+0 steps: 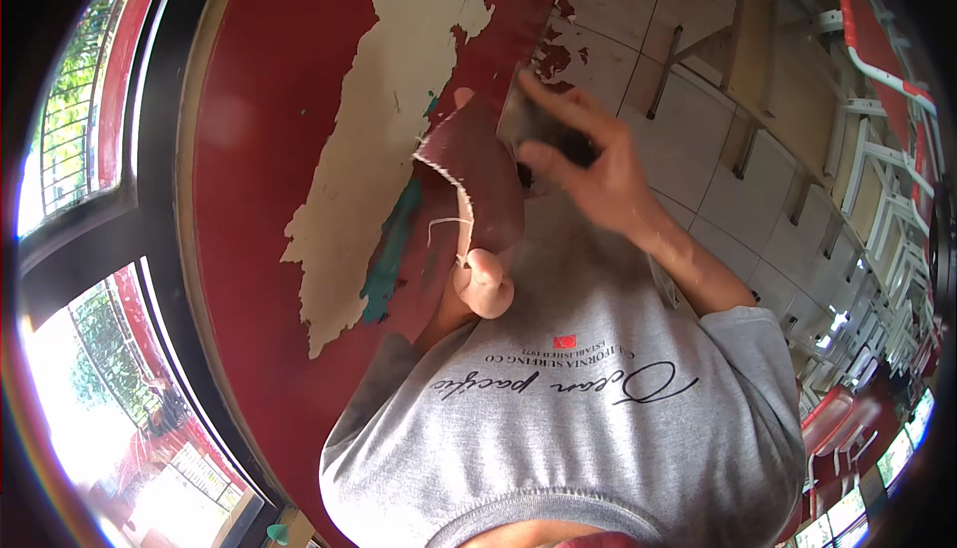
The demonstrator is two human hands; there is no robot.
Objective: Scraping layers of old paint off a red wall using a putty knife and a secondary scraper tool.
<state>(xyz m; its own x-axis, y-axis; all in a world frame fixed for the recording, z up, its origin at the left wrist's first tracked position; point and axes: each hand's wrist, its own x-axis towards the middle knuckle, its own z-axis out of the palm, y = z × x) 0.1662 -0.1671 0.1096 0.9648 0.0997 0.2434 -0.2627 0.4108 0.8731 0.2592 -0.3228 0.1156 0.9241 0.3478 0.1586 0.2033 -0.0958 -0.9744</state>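
My left hand (484, 285) grips a dark red, cloth-like sheet (486, 174) with a frayed pale edge and a loose white thread. The thumb presses over the sheet's near end, and a fingertip shows past its far end; the rest of the hand is hidden under it. Beside the sheet is a red wall (254, 139) with a large peeled beige patch (369, 159) and a teal streak (394, 259). To the right, my right hand (598, 164) is raised, smeared by motion, its index finger and thumb apart. Between them shows a dark shape I cannot make out.
Windows (95, 80) in a dark frame run along the left. Pale floor tiles (688, 120) lie to the right, with red paint flakes (558, 60) near the wall. Benches or desks (753, 60) and red-and-white chairs (882, 40) stand further right.
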